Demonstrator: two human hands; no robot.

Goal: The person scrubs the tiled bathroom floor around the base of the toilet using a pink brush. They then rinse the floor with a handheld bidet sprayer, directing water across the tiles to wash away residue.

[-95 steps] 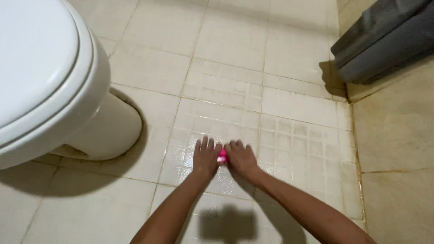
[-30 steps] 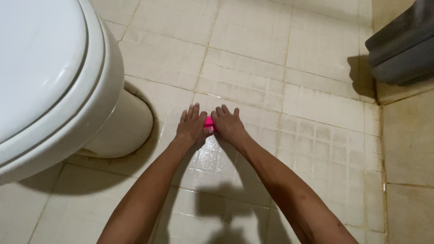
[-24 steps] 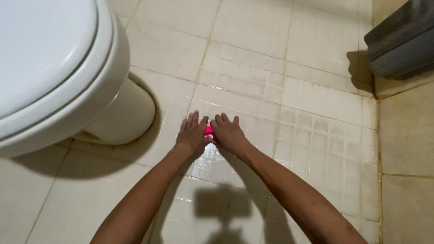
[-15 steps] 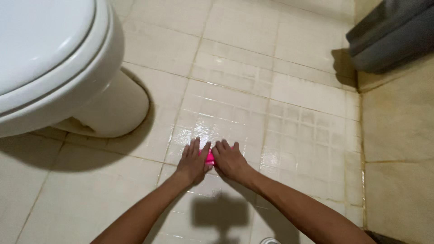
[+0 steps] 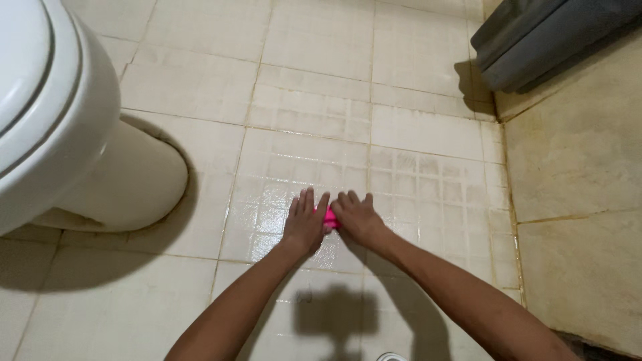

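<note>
Two hands pressed together on wet tiled floor (image 5: pixel 321 87): left hand (image 5: pixel 304 226) and right hand (image 5: pixel 356 217), fingers (image 5: pixel 306 202) flat and fairly close, covering one pink object (image 5: pixel 330 217) at centre. One white toilet (image 5: pixel 67 134) far left; one grey mat (image 5: pixel 548 37) far right.

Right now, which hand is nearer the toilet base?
Left. The left hand lies flat on the wet tiles between the toilet base and the pink scrubber; the right hand presses on the scrubber's far side.
</note>
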